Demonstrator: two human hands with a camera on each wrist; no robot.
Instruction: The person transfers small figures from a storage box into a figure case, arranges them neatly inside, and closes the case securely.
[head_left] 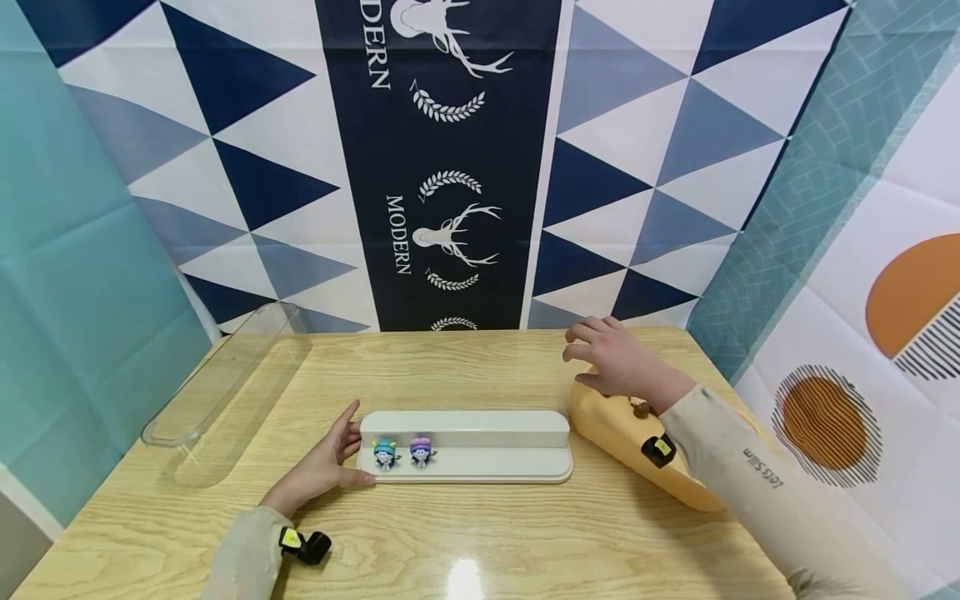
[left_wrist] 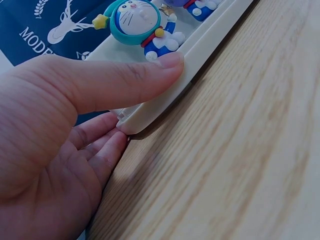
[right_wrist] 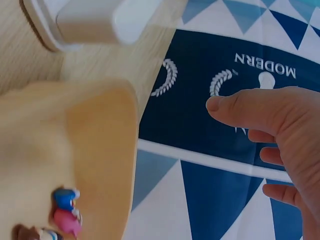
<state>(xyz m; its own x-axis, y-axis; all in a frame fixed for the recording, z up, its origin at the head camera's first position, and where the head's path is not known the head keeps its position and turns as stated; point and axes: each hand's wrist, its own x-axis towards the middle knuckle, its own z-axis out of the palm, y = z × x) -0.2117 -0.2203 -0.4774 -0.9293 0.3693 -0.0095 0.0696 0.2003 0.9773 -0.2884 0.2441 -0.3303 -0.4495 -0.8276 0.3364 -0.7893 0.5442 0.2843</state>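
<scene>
Table [head_left: 495,533] with a pale wood grain is used as the support for the work. At its far left, well apart from the rest, a clear plastic case [head_left: 243,379] is set, probably to be out of the way. On the right, an orange-yellow bin [head_left: 626,450] is placed at a slant, its mouth within easy reach, it seems.

Between them, a white stepped display stand [head_left: 487,464] is laid lengthwise, likely so that its tiers can be filled from the front. Its left end is gripped by the left hand [head_left: 330,458], the thumb pressed over the front rim and the fingers set against the end, apparently for steadiness. Nothing is grasped by the right hand [head_left: 626,358], whose loosely bent fingers are held above the bin.

On the stand's lower tier, at the left, a teal-hooded Doraemon-style figurine [head_left: 386,455] and a purple-hatted figurine [head_left: 421,451] are stood upright side by side, facing outward, presumably for display. Inside the bin, a blue-and-pink figurine [right_wrist: 67,212] can be seen.
</scene>
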